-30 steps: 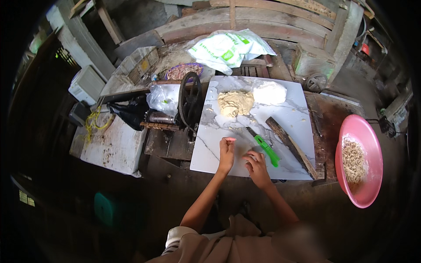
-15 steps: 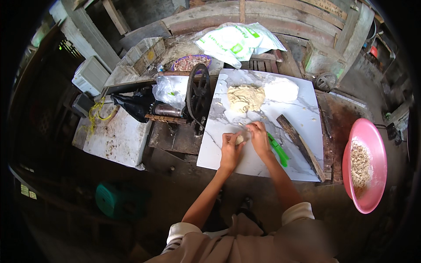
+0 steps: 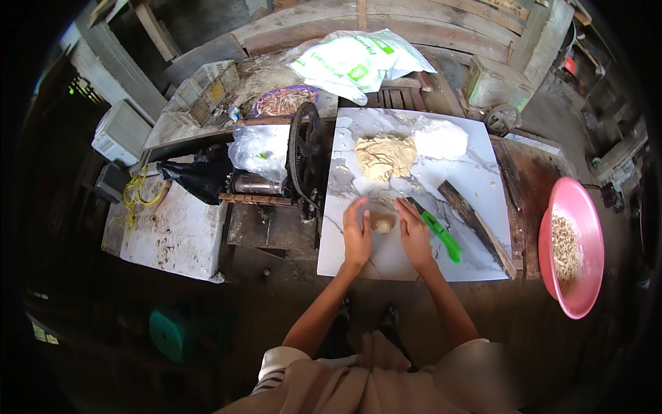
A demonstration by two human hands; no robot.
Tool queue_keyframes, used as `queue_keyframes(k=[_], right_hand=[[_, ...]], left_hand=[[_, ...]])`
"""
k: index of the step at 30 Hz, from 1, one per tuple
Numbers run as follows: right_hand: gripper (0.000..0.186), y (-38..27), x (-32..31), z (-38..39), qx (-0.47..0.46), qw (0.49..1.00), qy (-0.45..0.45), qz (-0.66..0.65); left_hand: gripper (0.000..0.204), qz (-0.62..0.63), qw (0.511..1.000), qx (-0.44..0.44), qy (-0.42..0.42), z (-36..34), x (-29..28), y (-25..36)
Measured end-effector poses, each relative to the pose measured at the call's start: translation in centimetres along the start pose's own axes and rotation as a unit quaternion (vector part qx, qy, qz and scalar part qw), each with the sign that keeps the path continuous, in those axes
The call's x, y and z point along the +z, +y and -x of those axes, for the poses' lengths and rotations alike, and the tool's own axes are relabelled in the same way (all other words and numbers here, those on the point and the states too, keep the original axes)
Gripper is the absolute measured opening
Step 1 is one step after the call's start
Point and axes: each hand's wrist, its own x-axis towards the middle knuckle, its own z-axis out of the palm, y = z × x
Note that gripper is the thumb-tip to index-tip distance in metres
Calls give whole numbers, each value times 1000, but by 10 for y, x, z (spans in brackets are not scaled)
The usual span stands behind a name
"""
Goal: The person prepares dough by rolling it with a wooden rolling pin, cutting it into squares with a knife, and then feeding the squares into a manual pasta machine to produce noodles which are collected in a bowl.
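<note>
A small lump of dough [image 3: 383, 225] lies on the white marble-patterned board [image 3: 393, 269], between my two hands. My left hand [image 3: 356, 236] is upright on its left side, fingers stretched out. On its other side my right hand [image 3: 414, 233] also has its fingers extended and grips nothing. Beyond them sits a large mass of dough [image 3: 385, 156], with a heap of white flour [image 3: 441, 139] to its right. A green-handled knife [image 3: 441, 236] lies just right of my right hand, its blade partly behind the fingers.
A dark wooden stick [image 3: 476, 228] lies along the board's right side. At the far right stands a pink basin [image 3: 594, 255] holding small pale pieces. Left of the board is a roller machine with a black wheel [image 3: 303, 155]. A white-and-green sack [image 3: 365, 65] lies behind.
My left hand has let go of the small dough lump, which now rests on the board. Both hands have opened and stand either side of it. The view has shifted slightly.
</note>
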Motion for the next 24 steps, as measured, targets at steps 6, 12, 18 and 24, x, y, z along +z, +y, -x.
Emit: queue_keyframes(k=[6,12,18,24], right_hand=[[52,-9,37,-15,122,949,61,282],[69,-22,48,5,158,922,85,344],[71,-18,51,1,113,896,97,418],[64,-20,30,8,122,934,31,335]], left_hand=[[47,-233,971,58,6,-32,22,-8],[55,-293,954,66,-2,-16,28,-8],[57,-318,946,57,-2,-16,28,-9],[58,-321,945,43,-36,-16,23,4]])
